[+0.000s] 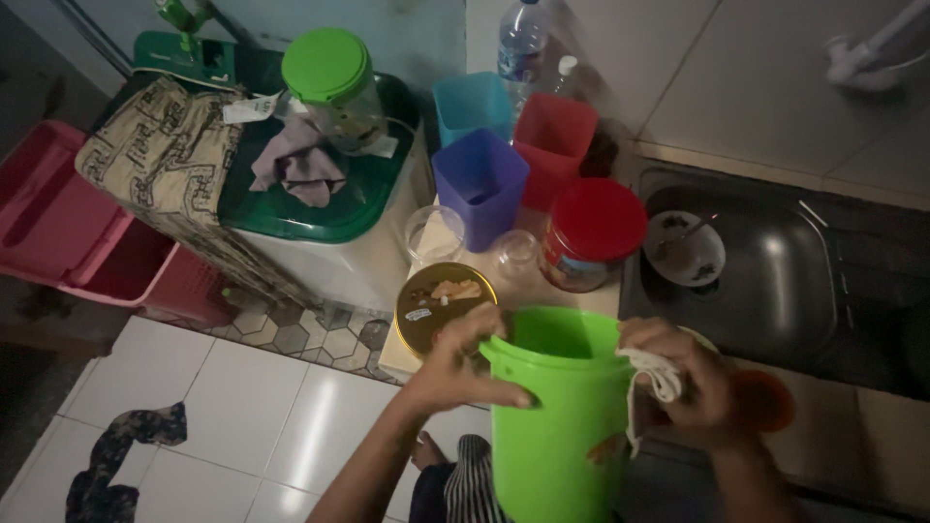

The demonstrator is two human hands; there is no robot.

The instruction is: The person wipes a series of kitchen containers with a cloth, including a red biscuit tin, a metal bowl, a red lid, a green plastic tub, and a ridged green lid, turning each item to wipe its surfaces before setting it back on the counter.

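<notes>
A tall green plastic container (552, 416) stands upright and open in front of me at the counter's edge. My left hand (465, 363) grips its left rim and wall. My right hand (683, 387) presses a white cloth (654, 383) against the container's right rim. Just behind the left hand lies a round gold tin lid (441, 302).
On the counter stand a red-lidded jar (591, 237), blue (480, 184), red (554, 136) and teal (472, 105) cups, a clear glass (433, 232). A dark sink (765, 271) with a small bowl (685, 249) lies right. A green-lidded jar (334, 87) sits on a green-topped box (320, 208); pink basket (68, 218) left.
</notes>
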